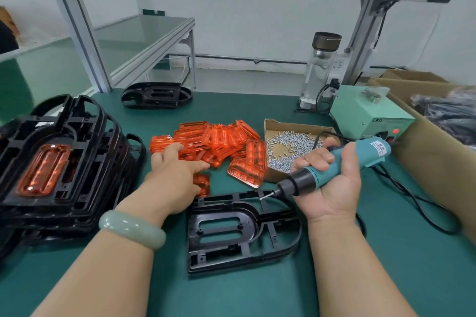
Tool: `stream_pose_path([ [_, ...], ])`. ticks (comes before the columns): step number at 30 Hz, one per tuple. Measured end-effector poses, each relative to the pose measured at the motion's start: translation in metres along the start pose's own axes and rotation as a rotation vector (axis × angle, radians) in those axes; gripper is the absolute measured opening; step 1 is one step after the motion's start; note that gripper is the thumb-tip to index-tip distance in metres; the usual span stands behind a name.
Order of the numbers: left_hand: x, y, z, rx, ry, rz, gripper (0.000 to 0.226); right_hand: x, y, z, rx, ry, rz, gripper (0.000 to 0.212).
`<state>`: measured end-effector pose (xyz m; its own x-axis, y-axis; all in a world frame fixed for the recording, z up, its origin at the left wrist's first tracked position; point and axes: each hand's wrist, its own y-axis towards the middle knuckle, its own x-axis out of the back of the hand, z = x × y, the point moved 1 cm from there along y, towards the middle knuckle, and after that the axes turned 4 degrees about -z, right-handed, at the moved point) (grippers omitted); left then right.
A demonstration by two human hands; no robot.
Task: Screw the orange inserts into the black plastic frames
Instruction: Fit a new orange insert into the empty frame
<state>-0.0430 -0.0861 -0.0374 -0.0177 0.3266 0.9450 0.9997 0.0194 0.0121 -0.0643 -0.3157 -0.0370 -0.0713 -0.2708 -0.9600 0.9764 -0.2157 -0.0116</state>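
Note:
An empty black plastic frame (243, 231) lies flat on the green mat in front of me. A pile of orange inserts (221, 141) sits just behind it. My left hand (175, 172) reaches over the near left edge of that pile, back of the hand up and fingers bent down onto the inserts. One orange insert (203, 185) shows partly under its palm, and I cannot see whether the hand holds it. My right hand (332, 183) grips a teal electric screwdriver (334, 165), its bit hovering over the frame's far edge.
A tall stack of black frames (64, 162) with an orange insert on top stands at the left. Another frame (157, 95) lies at the back. A cardboard tray of screws (293, 147), a green power box (368, 113), a glass bottle (318, 69) and cardboard boxes (432, 136) fill the right side.

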Motion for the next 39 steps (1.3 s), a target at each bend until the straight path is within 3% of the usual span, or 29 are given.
stream_pose_path([
  [3,0.003,0.006,-0.007,-0.021,0.008,-0.071,0.027,-0.001,0.000,0.000,-0.008,-0.005,-0.003,0.024],
  [5,0.006,0.008,-0.009,-0.074,-0.071,-0.202,0.021,0.000,0.000,0.000,-0.009,-0.003,-0.008,0.024],
  [8,0.012,0.003,-0.016,-0.088,-0.444,-0.416,0.010,0.000,0.001,0.000,-0.009,0.007,-0.011,0.024],
  [10,0.014,-0.006,-0.022,0.066,-0.907,-0.283,0.009,0.000,0.002,0.001,-0.007,0.015,-0.008,0.023],
  [12,0.013,-0.020,-0.029,0.204,-1.347,0.045,0.018,0.000,0.003,0.002,-0.006,0.024,-0.012,0.023],
  [15,0.014,-0.037,-0.032,0.248,-1.690,0.408,0.031,0.000,0.002,0.002,-0.002,0.035,-0.015,0.023],
  [20,0.014,-0.050,-0.038,0.237,-1.826,0.582,0.046,0.000,0.001,0.002,0.004,0.037,-0.010,0.024],
  [25,0.013,-0.055,-0.039,0.249,-1.859,0.650,0.055,0.000,0.001,0.002,0.006,0.030,-0.011,0.023],
  [31,0.009,-0.058,-0.038,0.233,-1.801,0.622,0.039,0.001,0.001,0.003,0.004,0.032,-0.015,0.024],
  [39,0.009,-0.059,-0.039,0.228,-1.773,0.585,0.038,0.001,0.001,0.003,0.002,0.037,-0.010,0.024],
])
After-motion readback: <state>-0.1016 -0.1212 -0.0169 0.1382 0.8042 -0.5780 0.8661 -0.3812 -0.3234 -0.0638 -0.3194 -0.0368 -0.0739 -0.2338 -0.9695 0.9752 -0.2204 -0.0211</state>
